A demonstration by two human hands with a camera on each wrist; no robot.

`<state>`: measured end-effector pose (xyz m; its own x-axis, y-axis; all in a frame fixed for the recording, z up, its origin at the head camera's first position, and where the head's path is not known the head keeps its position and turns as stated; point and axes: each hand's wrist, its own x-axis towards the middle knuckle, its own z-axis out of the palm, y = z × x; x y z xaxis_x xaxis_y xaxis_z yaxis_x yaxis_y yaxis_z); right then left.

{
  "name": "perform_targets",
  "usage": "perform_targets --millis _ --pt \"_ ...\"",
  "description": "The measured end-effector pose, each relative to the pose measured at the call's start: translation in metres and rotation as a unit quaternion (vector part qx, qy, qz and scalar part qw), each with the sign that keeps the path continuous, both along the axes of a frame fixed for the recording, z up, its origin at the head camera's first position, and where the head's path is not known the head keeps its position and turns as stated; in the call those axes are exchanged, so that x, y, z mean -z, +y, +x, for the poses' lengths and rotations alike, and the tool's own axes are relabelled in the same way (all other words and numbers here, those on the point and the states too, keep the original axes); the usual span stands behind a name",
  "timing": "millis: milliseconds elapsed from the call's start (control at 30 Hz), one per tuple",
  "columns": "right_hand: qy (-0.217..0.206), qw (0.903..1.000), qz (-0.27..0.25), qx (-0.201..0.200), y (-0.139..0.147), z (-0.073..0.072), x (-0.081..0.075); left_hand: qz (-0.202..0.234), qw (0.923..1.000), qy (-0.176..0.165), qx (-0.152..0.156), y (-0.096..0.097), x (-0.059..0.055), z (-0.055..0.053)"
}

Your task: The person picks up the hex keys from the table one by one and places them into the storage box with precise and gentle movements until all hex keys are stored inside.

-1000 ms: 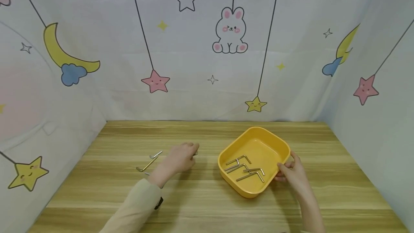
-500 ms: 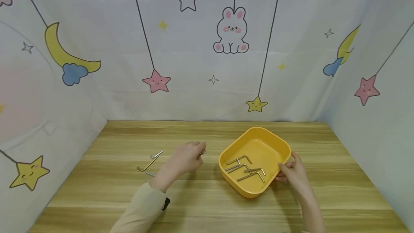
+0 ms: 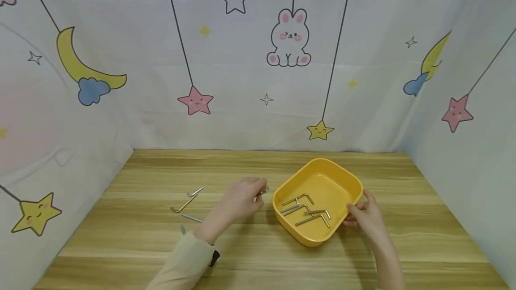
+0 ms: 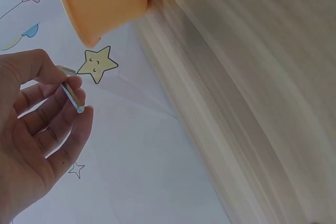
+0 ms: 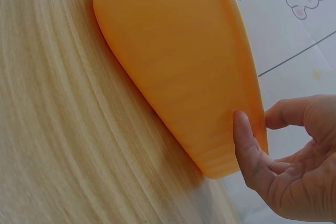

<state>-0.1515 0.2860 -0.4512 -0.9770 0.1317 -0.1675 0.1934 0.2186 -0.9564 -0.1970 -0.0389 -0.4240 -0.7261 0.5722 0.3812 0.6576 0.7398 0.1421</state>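
Note:
My left hand is left of the yellow box, close to its rim and above the table. Between thumb and fingertips it pinches a short silver hex key, whose bent end shows beyond the thumb in the left wrist view. The right hand grips the box at its right side, thumb over the rim and fingers against the outer wall. Several L-shaped hex keys lie on the floor of the box, toward its near left corner.
Left of the left arm, a gold-toned hex key and a silver one lie on the wooden table. Two more grey metal pieces, one a thin rod, lie nearer the sleeve. A printed cloth encloses the back and sides.
My left hand has moved right, toward the box, carrying the hex key. Grey pieces on the table have come into view from behind the arm. The right hand and the box stay put.

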Motion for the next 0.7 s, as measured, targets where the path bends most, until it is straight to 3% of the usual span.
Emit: perform_targets --millis 233,700 --pt "0.003 1.0000 0.004 0.001 -0.001 0.000 0.000 -0.001 0.9999 0.013 -0.001 0.009 0.001 0.002" --pt "0.000 1.0000 0.003 0.002 -0.001 0.001 -0.001 0.014 0.9992 0.026 0.027 0.033 -0.004 0.008"
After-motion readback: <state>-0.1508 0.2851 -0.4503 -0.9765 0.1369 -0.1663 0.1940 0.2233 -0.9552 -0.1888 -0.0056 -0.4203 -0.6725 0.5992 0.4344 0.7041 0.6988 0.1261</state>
